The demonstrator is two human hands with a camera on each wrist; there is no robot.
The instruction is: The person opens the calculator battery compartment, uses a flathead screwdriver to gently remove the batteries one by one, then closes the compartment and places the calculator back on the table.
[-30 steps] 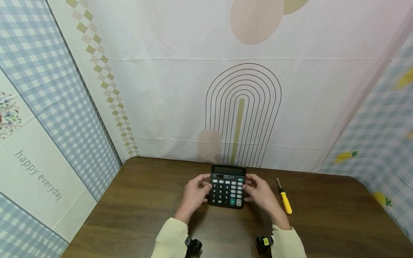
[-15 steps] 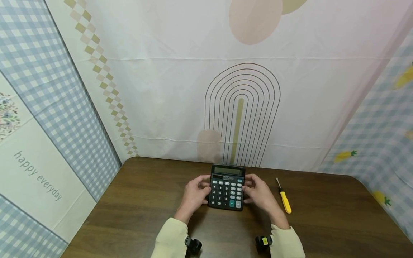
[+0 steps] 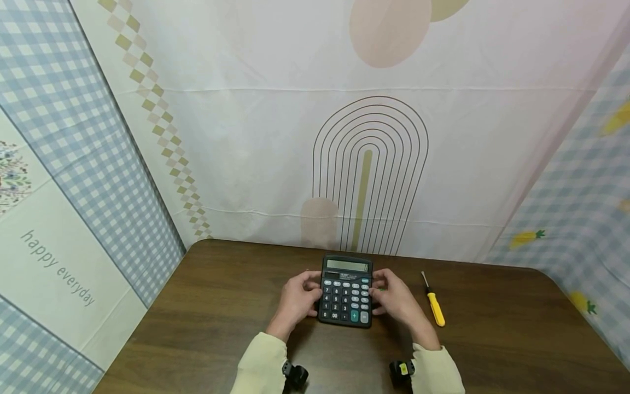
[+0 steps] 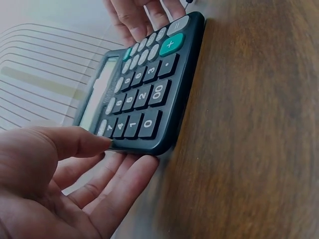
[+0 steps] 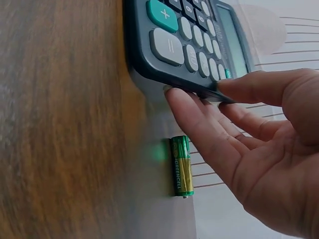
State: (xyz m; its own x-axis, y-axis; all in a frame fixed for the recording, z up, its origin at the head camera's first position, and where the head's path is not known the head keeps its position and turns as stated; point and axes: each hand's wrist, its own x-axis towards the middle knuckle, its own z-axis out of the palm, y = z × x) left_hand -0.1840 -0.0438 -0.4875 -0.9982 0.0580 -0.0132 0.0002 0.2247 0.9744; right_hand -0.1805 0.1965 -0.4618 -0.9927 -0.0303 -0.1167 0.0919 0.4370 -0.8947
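Observation:
A black desk calculator [image 3: 346,300] with white, black and green keys is held between both hands, its face turned up toward the head camera. My left hand [image 3: 297,298] pinches its left edge, thumb on the front and fingers at the side and underneath. On the opposite edge my right hand [image 3: 394,298] grips the same way. In the left wrist view the near end of the calculator [image 4: 144,94] appears raised off the table. A green and gold battery [image 5: 182,167] lies on the table by the right hand, mostly hidden by it in the head view.
To the right of the right hand lies a screwdriver [image 3: 436,310] with a yellow handle. The brown wooden table [image 3: 221,284] ends at a patterned white cloth [image 3: 256,164] behind. A checked blue cloth [image 3: 581,219] hangs at the right.
The calculator has tipped and come slightly toward me, so its display shows lighter, with a character at its right end. Both hands keep their hold; the screwdriver stays put.

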